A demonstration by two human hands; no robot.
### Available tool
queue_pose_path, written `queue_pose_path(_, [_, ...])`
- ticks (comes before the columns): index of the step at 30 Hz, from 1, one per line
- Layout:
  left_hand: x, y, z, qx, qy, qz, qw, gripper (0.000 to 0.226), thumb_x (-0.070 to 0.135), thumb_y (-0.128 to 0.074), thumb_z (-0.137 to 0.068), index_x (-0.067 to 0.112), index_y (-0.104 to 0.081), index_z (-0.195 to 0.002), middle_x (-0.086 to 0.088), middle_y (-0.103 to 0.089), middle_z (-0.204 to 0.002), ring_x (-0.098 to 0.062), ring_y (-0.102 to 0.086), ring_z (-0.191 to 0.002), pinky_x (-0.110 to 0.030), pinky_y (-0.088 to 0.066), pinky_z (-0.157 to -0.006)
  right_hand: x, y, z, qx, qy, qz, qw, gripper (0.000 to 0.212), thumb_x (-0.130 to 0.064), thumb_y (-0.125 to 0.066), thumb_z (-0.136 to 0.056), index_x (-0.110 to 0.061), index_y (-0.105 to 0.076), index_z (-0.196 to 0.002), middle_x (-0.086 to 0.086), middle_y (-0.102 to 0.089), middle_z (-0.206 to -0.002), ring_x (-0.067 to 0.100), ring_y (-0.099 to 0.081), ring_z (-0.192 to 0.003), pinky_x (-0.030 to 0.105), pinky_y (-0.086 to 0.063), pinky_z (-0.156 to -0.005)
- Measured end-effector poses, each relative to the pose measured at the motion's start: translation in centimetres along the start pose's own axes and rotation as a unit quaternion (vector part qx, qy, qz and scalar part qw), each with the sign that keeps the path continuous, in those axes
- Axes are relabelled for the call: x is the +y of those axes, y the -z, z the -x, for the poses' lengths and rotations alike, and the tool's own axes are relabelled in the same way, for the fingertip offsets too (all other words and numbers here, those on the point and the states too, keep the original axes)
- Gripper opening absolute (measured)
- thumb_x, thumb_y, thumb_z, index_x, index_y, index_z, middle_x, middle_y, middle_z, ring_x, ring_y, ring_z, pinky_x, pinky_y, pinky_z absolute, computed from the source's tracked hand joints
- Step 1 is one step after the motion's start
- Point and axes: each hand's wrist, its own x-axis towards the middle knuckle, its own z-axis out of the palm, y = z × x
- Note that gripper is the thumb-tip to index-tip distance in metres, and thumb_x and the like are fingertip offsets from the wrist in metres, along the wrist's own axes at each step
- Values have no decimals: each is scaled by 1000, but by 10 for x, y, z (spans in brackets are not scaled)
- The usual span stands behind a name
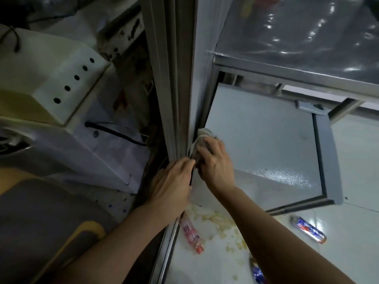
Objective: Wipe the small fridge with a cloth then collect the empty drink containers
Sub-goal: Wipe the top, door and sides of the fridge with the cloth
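Right hand (215, 160) grips cloth (202, 134) against fridge (260, 132) top's left edge; left hand (174, 181) lies beside it, finger state unclear.

I am seeing the small fridge (260, 144) showing a pale painted top with a pebbled, slightly glossy sheen. The cloth (202, 138) is looking like soft, matt, crumpled grey fabric. The floor (352, 165) tiles are shining smooth and glossy. The can (308, 228) is gleaming like printed metal; the bottle (190, 233) is looking like clear plastic.
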Motion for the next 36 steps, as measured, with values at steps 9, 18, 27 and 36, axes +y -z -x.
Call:
queue_pose_path(9, [5, -15, -21, 13, -37, -19, 999, 59, 15, -57, -88, 13, -32, -141, -2, -32, -147, -19, -35, -132, -30, -37, -100, 48, 19, 34, 26, 32, 21, 999, 21, 3, -71, -64, 0, -68, -85, 21, -62, -111, 40, -59, -104, 42, -56, -76])
queue_pose_path(18, [22, -56, -48, 58, -48, -14, 997, 51, -3, -58, -71, 5, -55, -121, -11, -54, -126, -32, -48, -115, -46, -42, -94, 119, 62, 105, 63, -86, 80, 991, 28, -3, -81, -66, 0, -71, -92, 22, -60, -116, 40, -57, -106, 46, -56, -76])
queue_pose_path(27, [39, -62, -49, 99, -33, -100, 990, 40, -6, -67, -54, 10, -52, -87, -12, -54, -95, -33, -53, -88, -30, -29, -52, 66, 25, 65, 111, -86, 31, 990, 17, -2, -51, -79, 2, -67, -84, 19, -61, -120, 38, -57, -112, 43, -53, -80])
queue_pose_path(36, [53, -75, -45, 82, 27, -191, 978, 47, 3, -66, -62, 9, -51, -105, -12, -50, -113, -33, -49, -101, -39, -39, -66, 162, 79, 131, 88, -49, 153, 983, 26, 0, -70, -72, -2, -68, -98, 21, -61, -118, 37, -58, -110, 50, -47, -92])
